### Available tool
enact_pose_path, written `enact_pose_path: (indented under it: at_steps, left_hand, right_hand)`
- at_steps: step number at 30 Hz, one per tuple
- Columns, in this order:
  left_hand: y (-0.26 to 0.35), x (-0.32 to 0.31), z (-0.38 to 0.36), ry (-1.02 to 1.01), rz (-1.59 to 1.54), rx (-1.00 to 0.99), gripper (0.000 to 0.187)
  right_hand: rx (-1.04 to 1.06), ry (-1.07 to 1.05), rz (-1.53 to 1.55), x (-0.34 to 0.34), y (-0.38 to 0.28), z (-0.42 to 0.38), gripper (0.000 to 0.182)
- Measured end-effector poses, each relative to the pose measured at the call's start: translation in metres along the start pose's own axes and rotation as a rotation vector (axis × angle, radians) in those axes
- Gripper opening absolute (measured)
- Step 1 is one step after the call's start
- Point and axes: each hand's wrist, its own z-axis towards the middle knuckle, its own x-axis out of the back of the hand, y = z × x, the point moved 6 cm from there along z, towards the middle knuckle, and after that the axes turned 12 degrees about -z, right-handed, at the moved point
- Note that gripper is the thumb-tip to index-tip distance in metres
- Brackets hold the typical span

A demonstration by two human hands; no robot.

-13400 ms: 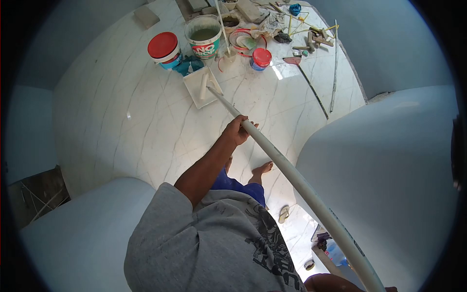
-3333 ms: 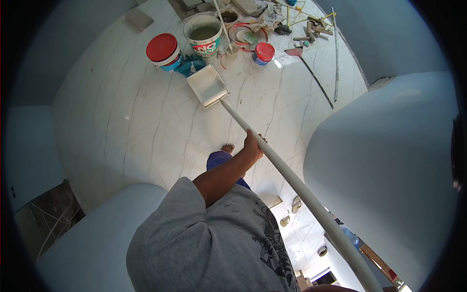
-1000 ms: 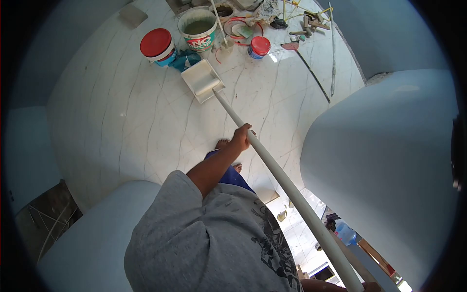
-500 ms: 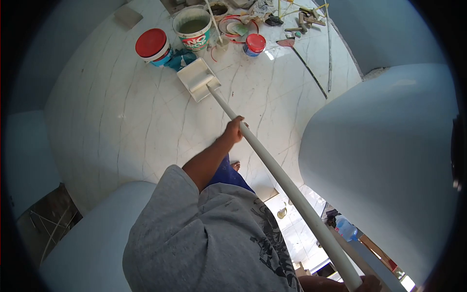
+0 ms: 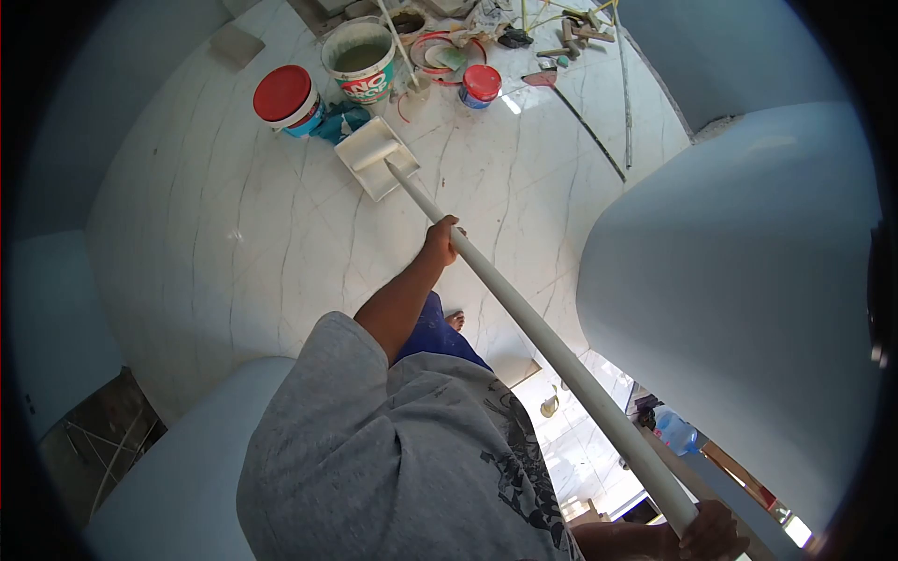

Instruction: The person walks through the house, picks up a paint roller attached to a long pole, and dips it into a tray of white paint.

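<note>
My left hand [image 5: 443, 241] is wrapped around the long pale pole [image 5: 552, 341] of a paint roller, partway along its length. At the bottom right, my right hand [image 5: 711, 533] grips the same pole near its rear end. The pole slants up and left to the roller head [image 5: 376, 154], which rests in a white paint tray [image 5: 379, 189] on the floor. Just behind the tray stand a red-lidded bucket [image 5: 283, 92] and a large open bucket [image 5: 365, 89] with greyish liquid inside. A teal cloth or bag [image 5: 342, 122] lies between them and the tray.
A small red-lidded tub [image 5: 481, 86], a long-handled scraper [image 5: 541, 79] and a thin metal rod [image 5: 627, 103] lie on the marble-patterned floor [image 5: 281, 234]. Curved blue-grey walls [image 5: 720, 271] close in at both sides. Behind me is a blue water bottle [image 5: 673, 430].
The roller head has shifted slightly toward the far side of the tray. My right hand has moved a little up and forward with the pole; both hands keep hold.
</note>
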Motion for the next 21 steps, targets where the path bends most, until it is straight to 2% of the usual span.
enact_pose_path:
  at_steps: [2,5,7,10,11,13,14,17,21]
  left_hand:
    - [0.001,-0.006,0.000,0.037,-0.057,-0.038,0.020]
    - [-0.028,0.013,-0.010,-0.093,0.083,0.114,0.020]
    - [-0.034,0.010,-0.023,-0.012,0.027,0.068,0.019]
    - [-0.007,-0.002,-0.009,-0.016,0.024,-0.009,0.019]
    - [0.001,0.000,0.009,-0.043,0.076,0.053,0.019]
    - [0.021,-0.003,0.014,-0.047,0.114,0.020,0.018]
    - [0.019,-0.008,0.013,-0.053,0.117,0.021,0.018]
    - [0.010,0.004,0.002,0.042,0.078,-0.017,0.019]
    - [-0.014,0.003,-0.018,-0.009,0.180,0.105,0.021]
  right_hand:
    - [0.067,0.018,-0.029,-0.006,0.000,0.001,0.021]
    - [0.125,0.376,-0.467,-0.025,-0.011,0.002,0.014]
    - [0.114,0.346,-0.394,-0.012,-0.013,-0.006,0.015]
    - [0.077,0.291,-0.286,0.005,-0.011,-0.015,0.018]
    - [0.066,0.272,-0.253,0.007,-0.010,-0.016,0.019]
    - [0.113,0.133,-0.168,-0.023,-0.025,-0.010,0.022]
    - [-0.180,0.421,-0.583,-0.040,-0.033,-0.010,0.023]
    - [-0.048,0.260,-0.105,-0.033,-0.012,0.001,0.025]
    - [0.038,0.294,-0.418,-0.034,-0.014,0.010,0.025]
